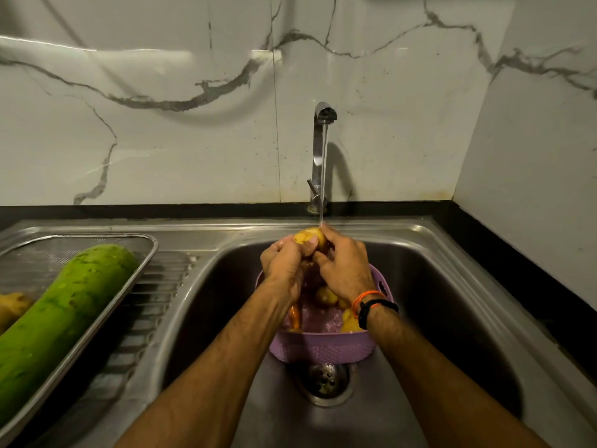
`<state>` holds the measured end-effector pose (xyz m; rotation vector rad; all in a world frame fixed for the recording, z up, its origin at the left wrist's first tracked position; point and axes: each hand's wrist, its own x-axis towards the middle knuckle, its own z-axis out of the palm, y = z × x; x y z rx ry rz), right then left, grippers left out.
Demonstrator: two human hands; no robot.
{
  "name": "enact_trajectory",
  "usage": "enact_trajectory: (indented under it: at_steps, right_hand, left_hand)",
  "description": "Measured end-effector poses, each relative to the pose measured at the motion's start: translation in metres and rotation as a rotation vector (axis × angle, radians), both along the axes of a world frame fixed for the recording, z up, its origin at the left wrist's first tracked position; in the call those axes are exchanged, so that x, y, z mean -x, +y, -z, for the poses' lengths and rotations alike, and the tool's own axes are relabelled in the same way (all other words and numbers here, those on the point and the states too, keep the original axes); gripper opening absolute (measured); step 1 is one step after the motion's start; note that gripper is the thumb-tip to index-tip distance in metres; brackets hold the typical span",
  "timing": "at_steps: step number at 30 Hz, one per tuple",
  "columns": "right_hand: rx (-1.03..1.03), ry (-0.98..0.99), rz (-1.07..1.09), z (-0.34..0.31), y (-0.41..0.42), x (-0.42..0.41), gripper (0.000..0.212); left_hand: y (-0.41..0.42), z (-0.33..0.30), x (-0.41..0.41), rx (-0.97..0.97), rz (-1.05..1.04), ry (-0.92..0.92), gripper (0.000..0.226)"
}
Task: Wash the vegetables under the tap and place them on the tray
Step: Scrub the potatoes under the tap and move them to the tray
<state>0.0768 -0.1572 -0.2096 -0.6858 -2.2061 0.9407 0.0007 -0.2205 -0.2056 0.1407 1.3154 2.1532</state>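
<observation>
Nearest the camera, sink [452,253] drain [324,381], then a purple basket [323,349] holding more potatoes [326,295] and what looks like a carrot [295,318] — partly hidden by arms. Above it, left hand [284,263] and right hand [345,266], fingers of both curled round a yellow potato [307,237] under the water stream from the tap [319,150]. Left side — steel tray [142,253] on the drainboard with a green gourd [64,312] and one potato at its edge.
</observation>
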Motion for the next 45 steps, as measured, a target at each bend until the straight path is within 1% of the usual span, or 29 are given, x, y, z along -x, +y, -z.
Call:
enact_trajectory:
  at_steps: [1,3,6,9,12,14,17,19,21,23,26,29,31,34,36,38,42,43,45]
  right_hand:
    - [0.027,0.000,-0.001,0.000,0.001,0.000,0.057]
    - [0.126,0.050,0.014,0.000,0.003,0.001,0.060]
    - [0.340,0.182,-0.016,-0.001,0.005,0.001,0.067]
    - [0.401,0.238,-0.046,-0.005,0.006,-0.001,0.065]
    - [0.373,0.268,-0.029,-0.004,0.006,-0.001,0.057]
    - [0.320,0.230,-0.015,-0.002,0.007,0.000,0.051]
    - [0.293,0.115,-0.045,0.000,0.005,0.000,0.059]
    - [0.249,0.067,-0.056,-0.003,0.001,-0.002,0.064]
    - [0.149,0.024,-0.051,-0.005,-0.001,-0.005,0.059]
    - [0.081,-0.021,-0.048,-0.005,-0.003,-0.005,0.057]
    - [0.051,0.004,-0.004,0.000,-0.003,-0.003,0.054]
    - [0.035,0.060,0.037,-0.001,-0.006,-0.003,0.041]
    - [-0.013,0.015,0.007,-0.005,-0.007,-0.005,0.040]
    - [-0.010,-0.027,-0.037,-0.005,-0.006,-0.004,0.047]
    - [0.020,0.011,-0.004,-0.002,-0.008,-0.003,0.044]
    - [0.031,0.025,0.029,-0.002,-0.009,-0.002,0.042]
    - [-0.006,-0.064,-0.007,-0.002,-0.007,0.000,0.063]
    - [-0.002,-0.061,-0.005,-0.001,-0.007,0.000,0.061]
    - [0.037,-0.007,0.031,0.001,-0.009,0.000,0.047]
  left_hand:
    - [0.000,0.000,0.001,0.000,0.002,0.012,0.019]
    - [-0.002,-0.002,0.002,-0.032,0.025,-0.033,0.026]
    - [-0.003,-0.005,0.007,-0.097,0.068,-0.157,0.022]
    - [-0.004,-0.003,0.014,-0.096,0.109,-0.176,0.033]
    - [-0.007,-0.004,0.017,-0.100,0.164,-0.171,0.035]
    - [-0.007,-0.003,0.020,-0.095,0.169,-0.143,0.034]
    - [-0.007,0.000,0.019,-0.050,0.168,-0.089,0.035]
    - [-0.006,0.000,0.015,-0.020,0.181,-0.070,0.032]
    - [-0.006,0.000,0.010,-0.006,0.195,-0.043,0.028]
    - [-0.004,0.002,0.009,-0.015,0.186,-0.020,0.029]
    - [0.002,0.000,0.004,-0.073,0.112,-0.054,0.035]
    - [0.005,-0.004,-0.002,-0.094,0.043,-0.108,0.038]
    - [0.003,-0.005,-0.004,-0.073,0.059,-0.066,0.038]
    - [0.001,-0.004,-0.004,-0.069,0.038,-0.060,0.043]
    - [0.001,-0.005,-0.006,-0.053,-0.018,-0.089,0.039]
    - [0.001,-0.008,-0.008,-0.043,-0.028,-0.100,0.036]
    - [-0.001,-0.007,-0.007,-0.041,0.031,-0.077,0.041]
    - [-0.002,-0.007,-0.007,-0.037,0.012,-0.082,0.040]
    - [0.000,-0.008,-0.009,-0.031,-0.045,-0.097,0.039]
